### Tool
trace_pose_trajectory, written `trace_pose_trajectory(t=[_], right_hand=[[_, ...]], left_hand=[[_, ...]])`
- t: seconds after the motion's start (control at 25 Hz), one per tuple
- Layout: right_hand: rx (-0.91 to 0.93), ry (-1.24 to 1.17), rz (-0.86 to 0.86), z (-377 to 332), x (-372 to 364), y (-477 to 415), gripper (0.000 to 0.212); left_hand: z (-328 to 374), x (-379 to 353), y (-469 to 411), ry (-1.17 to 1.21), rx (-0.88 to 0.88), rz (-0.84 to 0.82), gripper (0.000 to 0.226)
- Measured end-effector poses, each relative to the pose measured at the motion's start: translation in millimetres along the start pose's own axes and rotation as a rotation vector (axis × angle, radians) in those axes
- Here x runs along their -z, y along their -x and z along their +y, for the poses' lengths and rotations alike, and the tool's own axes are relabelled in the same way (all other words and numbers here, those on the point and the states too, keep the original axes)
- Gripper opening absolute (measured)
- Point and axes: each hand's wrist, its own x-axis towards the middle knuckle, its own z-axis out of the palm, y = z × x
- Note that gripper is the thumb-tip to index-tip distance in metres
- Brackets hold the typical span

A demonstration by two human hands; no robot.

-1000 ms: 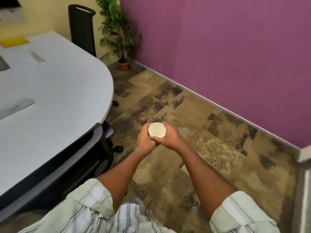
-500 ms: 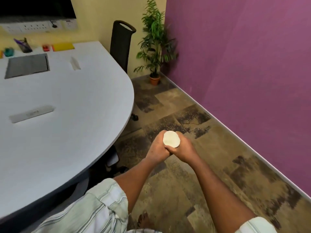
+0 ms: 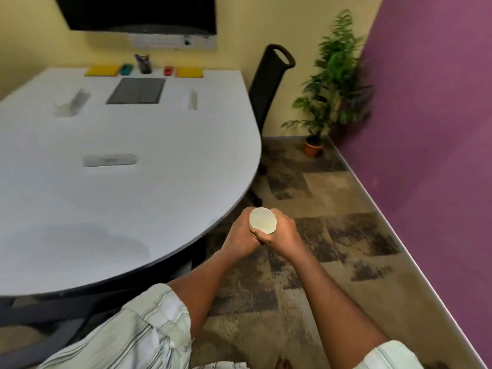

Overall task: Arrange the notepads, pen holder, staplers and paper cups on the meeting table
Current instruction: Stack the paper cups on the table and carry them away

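Note:
A white paper cup (image 3: 263,220) is clasped upright between my left hand (image 3: 241,235) and my right hand (image 3: 283,234), just off the rounded near-right edge of the white meeting table (image 3: 159,198). Along the table's far edge lie a yellow notepad (image 3: 102,70), a green stapler (image 3: 126,69), a dark pen holder (image 3: 144,64) with pens, a red stapler (image 3: 168,70) and a second yellow notepad (image 3: 189,72).
A dark grey panel (image 3: 136,90) and white name stands (image 3: 109,160) sit on the table. A black chair (image 3: 269,83) stands at the table's right, a potted plant (image 3: 327,83) in the corner by the purple wall (image 3: 431,129). A screen (image 3: 138,12) hangs on the far wall.
The view has swung up and left, so the table's far edge and its items show. Both hands stay clasped on the cup and are nearer the table's edge.

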Motion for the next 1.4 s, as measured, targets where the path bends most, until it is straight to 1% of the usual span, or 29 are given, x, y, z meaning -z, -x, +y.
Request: trace_pose_trajectory(t=[0.12,0.16,0.24,0.32,0.36,0.44,0.52,0.6,0.68,0.84,1.0,1.16,1.4], right_hand=[[0.179,-0.033,-0.134,0,10,-48,0.057],[0.214,-0.054,-0.133,-5,9,-55,0.057],[0.296,-0.096,-0.236,-15,13,-76,0.054],[0.370,-0.102,-0.297,-28,6,-96,0.051],[0.367,-0.110,-0.299,-31,4,-98,0.052],[0.412,-0.143,-0.357,-53,-4,-117,0.055],[0.466,-0.142,-0.402,-76,-17,-142,0.052],[0.485,-0.175,-0.407,-94,-29,-160,0.049],[0.483,-0.203,-0.384,-108,-41,-176,0.049],[0.462,-0.142,-0.350,-142,-70,-223,0.049],[0.444,-0.119,-0.294,-179,-104,-262,0.057],[0.441,-0.077,-0.336,-205,-148,-298,0.066],[0.466,-0.056,-0.407,-238,-208,-364,0.070]], left_hand=[[19,1,-21,-0.026,0.076,0.203,0.054],[20,8,-23,-0.014,0.080,0.205,0.054],[15,10,-34,-0.009,0.151,0.315,0.052],[11,18,-38,0.008,0.249,0.414,0.059],[7,20,-36,0.021,0.279,0.412,0.065],[-5,34,-46,0.009,0.354,0.505,0.070],[-18,53,-64,0.005,0.401,0.590,0.058],[-35,73,-81,-0.028,0.432,0.629,0.054],[-51,88,-98,-0.030,0.459,0.672,0.055],[-83,122,-128,0.035,0.475,0.688,0.054],[-108,163,-152,0.012,0.454,0.771,0.055],[-133,183,-166,-0.012,0.515,0.796,0.075],[-168,221,-197,-0.030,0.609,0.863,0.082]])
